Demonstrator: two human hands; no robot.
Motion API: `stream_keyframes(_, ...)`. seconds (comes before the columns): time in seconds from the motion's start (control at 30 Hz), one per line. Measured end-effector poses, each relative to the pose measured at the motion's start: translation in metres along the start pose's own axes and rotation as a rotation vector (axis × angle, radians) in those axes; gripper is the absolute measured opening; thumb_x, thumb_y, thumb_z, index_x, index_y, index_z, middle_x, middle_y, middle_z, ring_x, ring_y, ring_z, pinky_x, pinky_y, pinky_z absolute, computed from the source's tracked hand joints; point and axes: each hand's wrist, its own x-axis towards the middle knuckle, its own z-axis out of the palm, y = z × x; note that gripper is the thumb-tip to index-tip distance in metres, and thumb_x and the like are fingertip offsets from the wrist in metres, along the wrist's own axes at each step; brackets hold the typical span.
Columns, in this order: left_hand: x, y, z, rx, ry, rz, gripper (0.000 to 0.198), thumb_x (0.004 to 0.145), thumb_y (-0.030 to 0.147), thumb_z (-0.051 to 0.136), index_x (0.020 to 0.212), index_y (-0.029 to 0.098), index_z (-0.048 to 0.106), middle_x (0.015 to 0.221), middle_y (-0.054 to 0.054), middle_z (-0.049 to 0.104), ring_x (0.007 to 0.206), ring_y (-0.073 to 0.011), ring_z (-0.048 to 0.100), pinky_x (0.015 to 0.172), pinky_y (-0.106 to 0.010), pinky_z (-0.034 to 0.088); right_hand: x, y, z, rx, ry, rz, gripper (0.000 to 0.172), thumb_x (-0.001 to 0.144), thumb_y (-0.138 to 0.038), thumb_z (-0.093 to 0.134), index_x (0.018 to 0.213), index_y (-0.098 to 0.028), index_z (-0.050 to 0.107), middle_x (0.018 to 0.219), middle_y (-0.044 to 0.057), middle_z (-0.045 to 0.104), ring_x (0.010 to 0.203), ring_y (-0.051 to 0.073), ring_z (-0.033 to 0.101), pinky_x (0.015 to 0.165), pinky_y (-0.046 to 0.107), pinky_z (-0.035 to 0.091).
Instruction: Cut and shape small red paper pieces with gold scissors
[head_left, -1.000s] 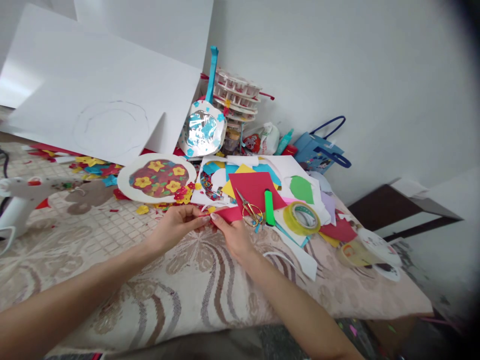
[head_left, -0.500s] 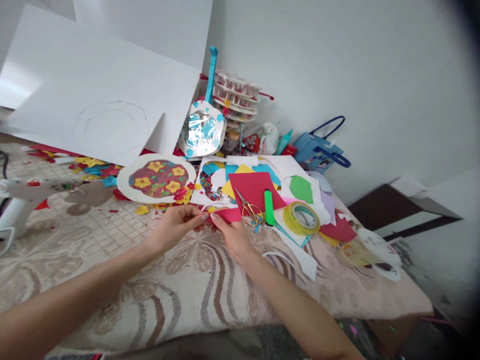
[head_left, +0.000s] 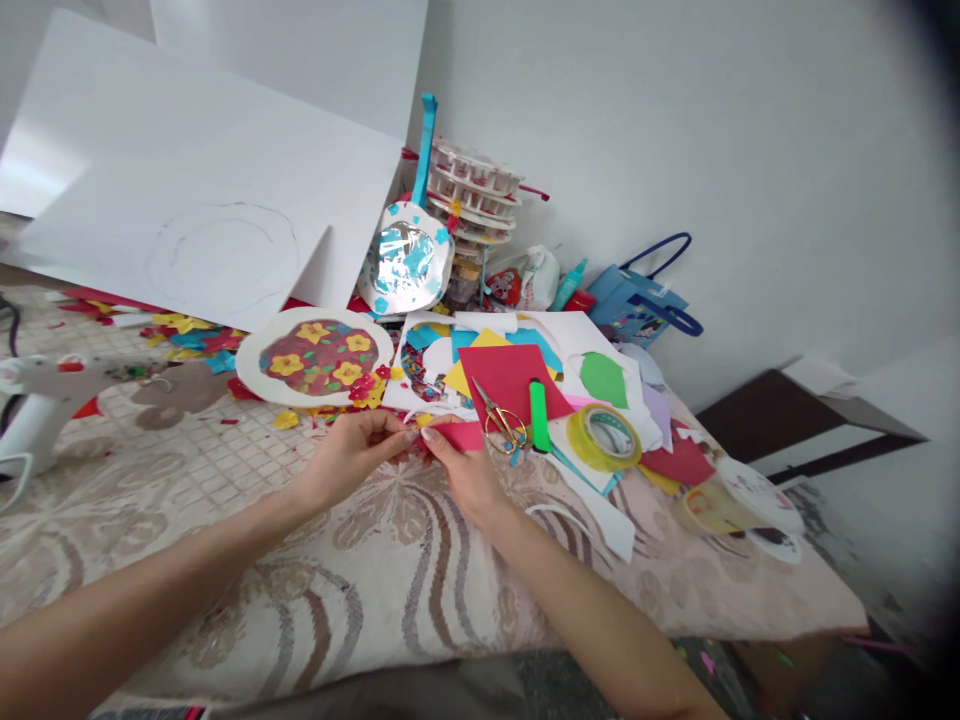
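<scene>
two hands meet over one small piece of red paper (head_left: 459, 435) at the middle of the counter (head_left: 225, 480), just in front of the larger red sheet (head_left: 510, 380). our left hand (head_left: 352, 452) has its grip pinched shut on the paper's left end, thumb and forefinger pressed together; our right hand (head_left: 469, 470) has its grip clamped on the same piece from below and to the right, fingertips (head_left: 429, 436) almost touching those of the left.

we judge the paper to be very light and limp, thin enough to crease or tear if pulled hard between the two grips, and not slippery. it wants holding near its edges with fingertip pinches, close together so the span between them stays flat, and with only gentle pressure.

beside our right hand lie the gold scissors (head_left: 501, 420) and a green marker (head_left: 538, 412), then a roll of yellow tape (head_left: 604, 436). farther back sits a white oval with red and yellow flowers (head_left: 315, 355).

against the picture from a second ago, little differs: both hands keep the same places and the same pinches. the red piece now shows a touch more to the right of our fingers, its edge lifted slightly, while everything else on the counter lies as it did.
</scene>
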Motion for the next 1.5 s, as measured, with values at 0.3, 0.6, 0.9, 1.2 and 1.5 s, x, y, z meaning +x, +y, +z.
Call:
stream_keyframes(0.3, 0.001, 0.007, 0.003, -0.126, 0.003, -0.087, 0.035, 0.082, 0.043, 0.049, 0.070, 0.014, 0.065, 0.066, -0.005, 0.070, 0.060, -0.0155, 0.063, 0.063, -0.026, 0.053, 0.000, -0.002, -0.002, -0.095, 0.018, -0.095, 0.017, 0.076, -0.035, 0.061, 0.086, -0.021, 0.063, 0.085, 0.001, 0.064, 0.075, 0.016, 0.056, 0.065, 0.026, 0.044)
stream_keyframes(0.6, 0.001, 0.001, 0.000, -0.033, -0.050, -0.030, 0.026, 0.076, 0.041, 0.059, 0.078, 0.016, 0.064, 0.070, -0.003, 0.068, 0.064, -0.0144, 0.061, 0.061, -0.023, 0.050, -0.001, -0.005, -0.003, -0.102, -0.007, -0.065, 0.015, 0.075, -0.036, 0.061, 0.076, -0.021, 0.060, 0.069, -0.002, 0.057, 0.062, 0.013, 0.052, 0.057, 0.024, 0.042)
stream_keyframes(0.9, -0.001, 0.001, 0.001, 0.136, 0.015, 0.023, 0.026, 0.078, 0.040, 0.056, 0.067, 0.016, 0.057, 0.060, 0.000, 0.059, 0.056, -0.0116, 0.053, 0.052, -0.020, 0.042, -0.003, -0.005, -0.001, -0.112, -0.020, -0.073, 0.014, 0.076, -0.035, 0.061, 0.078, -0.021, 0.060, 0.067, -0.002, 0.053, 0.060, 0.012, 0.049, 0.055, 0.023, 0.040)
stream_keyframes(1.2, 0.001, 0.005, 0.000, 0.099, -0.024, 0.004, 0.031, 0.083, 0.041, 0.048, 0.069, 0.016, 0.060, 0.063, -0.001, 0.064, 0.060, -0.0127, 0.058, 0.059, -0.021, 0.047, -0.001, 0.002, -0.001, -0.073, -0.003, -0.084, 0.014, 0.076, -0.034, 0.061, 0.080, -0.021, 0.061, 0.073, -0.001, 0.058, 0.065, 0.013, 0.052, 0.061, 0.025, 0.042)
stream_keyframes(1.5, 0.001, -0.001, 0.000, 0.012, -0.051, -0.023, 0.025, 0.077, 0.040, 0.058, 0.079, 0.015, 0.061, 0.070, -0.002, 0.064, 0.064, -0.0137, 0.058, 0.060, -0.023, 0.047, 0.000, 0.002, -0.002, -0.040, -0.023, -0.063, 0.013, 0.076, -0.032, 0.061, 0.077, -0.019, 0.060, 0.068, -0.002, 0.056, 0.062, 0.012, 0.051, 0.059, 0.024, 0.042)
